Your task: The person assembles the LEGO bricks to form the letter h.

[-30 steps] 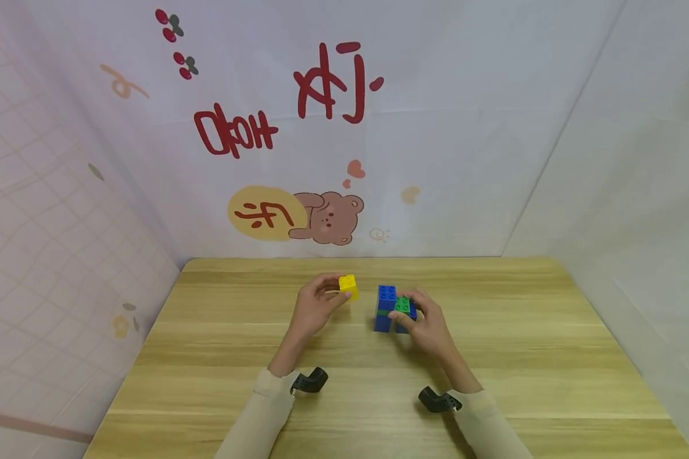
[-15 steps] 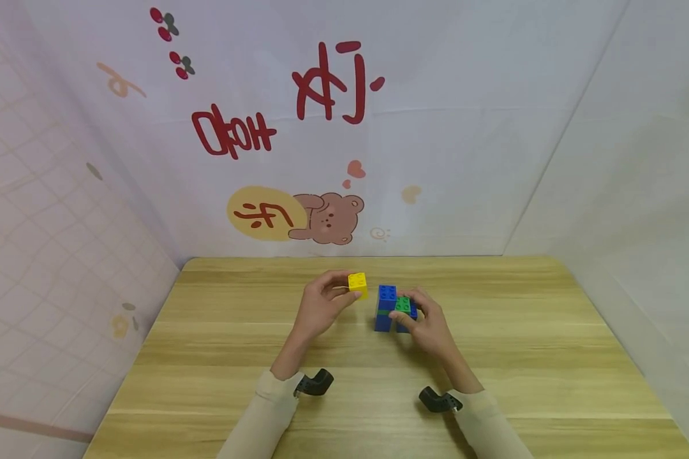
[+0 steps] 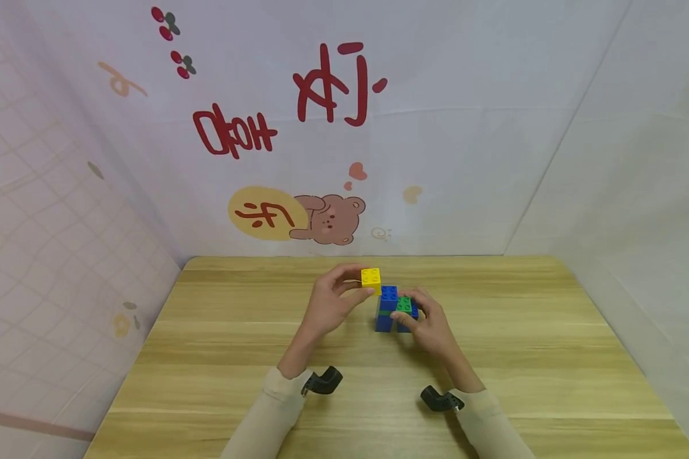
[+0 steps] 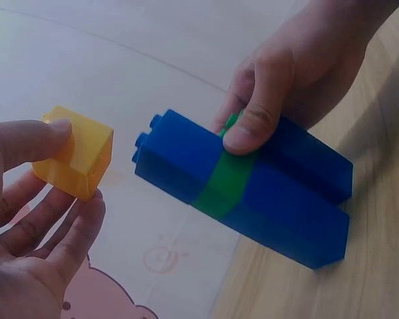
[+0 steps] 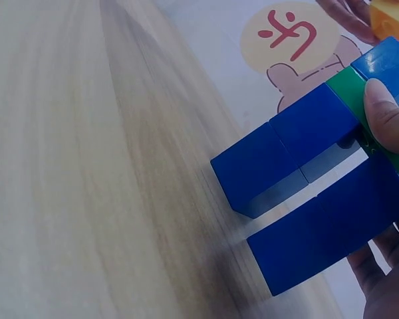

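Wooden tabletop [image 3: 218,357]: we log one blue-and-green brick stack [image 3: 392,310], studded, upright. Right hand [image 3: 430,328] grips it; left hand [image 3: 328,305] pinches a yellow brick [image 3: 370,278] just beside.

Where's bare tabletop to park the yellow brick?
Bare wood lies left of the left hand out to the wooden table edge, right of the right hand, and along the far edge. Crowded: centre, where the yellow plastic brick nears the blue-and-green brick stack.

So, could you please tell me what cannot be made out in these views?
- Head view: the near side of the block stack is hidden by the right hand.
- Right wrist view: the yellow block is cut off by the top edge.
- Left wrist view: the yellow block's studs face away from the camera, behind the left hand.
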